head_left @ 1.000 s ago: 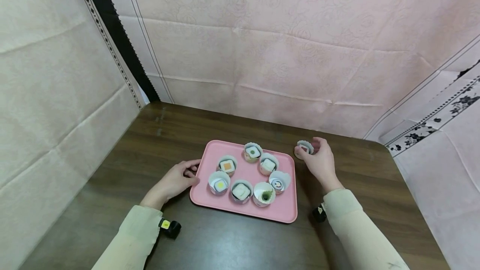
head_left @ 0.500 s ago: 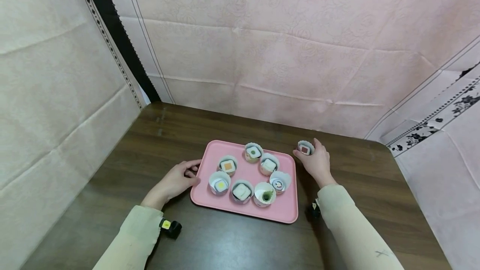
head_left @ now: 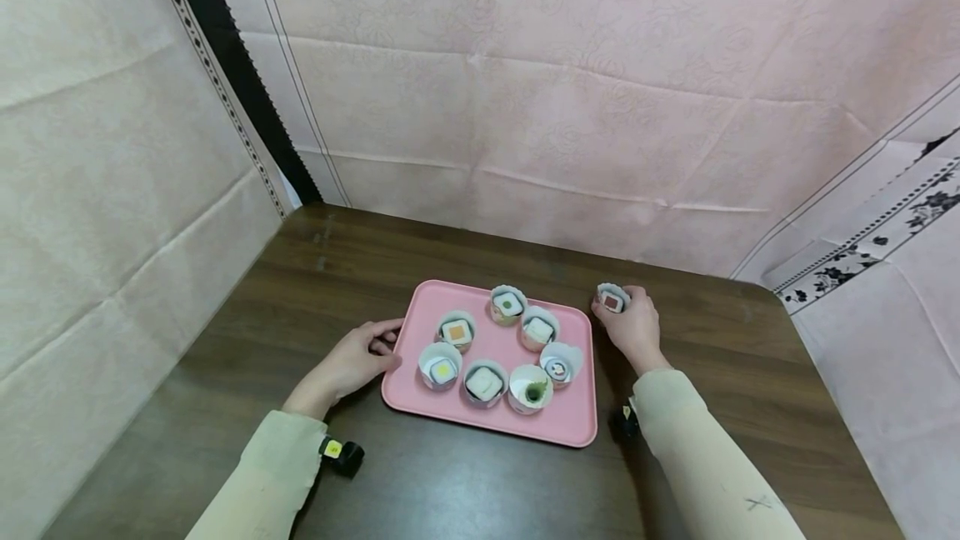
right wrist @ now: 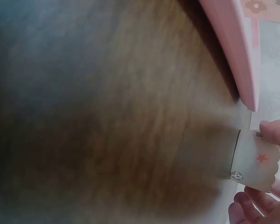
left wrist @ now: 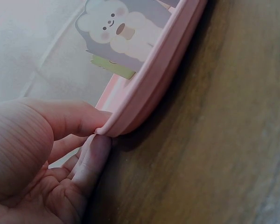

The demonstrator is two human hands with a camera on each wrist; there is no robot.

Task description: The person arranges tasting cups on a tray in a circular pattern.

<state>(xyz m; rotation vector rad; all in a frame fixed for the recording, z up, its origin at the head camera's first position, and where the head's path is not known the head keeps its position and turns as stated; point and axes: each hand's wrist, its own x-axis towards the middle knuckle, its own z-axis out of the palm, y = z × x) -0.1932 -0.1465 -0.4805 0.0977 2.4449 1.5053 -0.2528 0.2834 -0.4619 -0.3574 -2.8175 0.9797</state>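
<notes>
A pink tray point(head_left: 491, 422) lies on the table, bearing several scalloped paper cups, each with a small piece inside. At its left rim my left hand point(head_left: 358, 361) pinches the edge; in the left wrist view the thumb and a finger point(left wrist: 91, 161) meet across the rim. Beyond the tray's upper right corner, my right hand point(head_left: 636, 327) holds another paper cup point(head_left: 613, 298) between thumb and fingers. A white piece with a dark red square sits in that cup. The right wrist view shows the cup's pale side point(right wrist: 252, 161) with a small red star, close beside the table surface.
The brown wooden table point(head_left: 360, 252) runs back to a pale cloth point(head_left: 525, 148) at the far edge. On the tray, a white cup point(head_left: 529, 397) with something green stands at the front, near a cup with a yellow-marked piece point(head_left: 442, 371).
My right hand has shifted slightly left and toward me, its fingers closer round the cup, whose contents show more plainly. The left hand and the tray have stayed nearly in place.
</notes>
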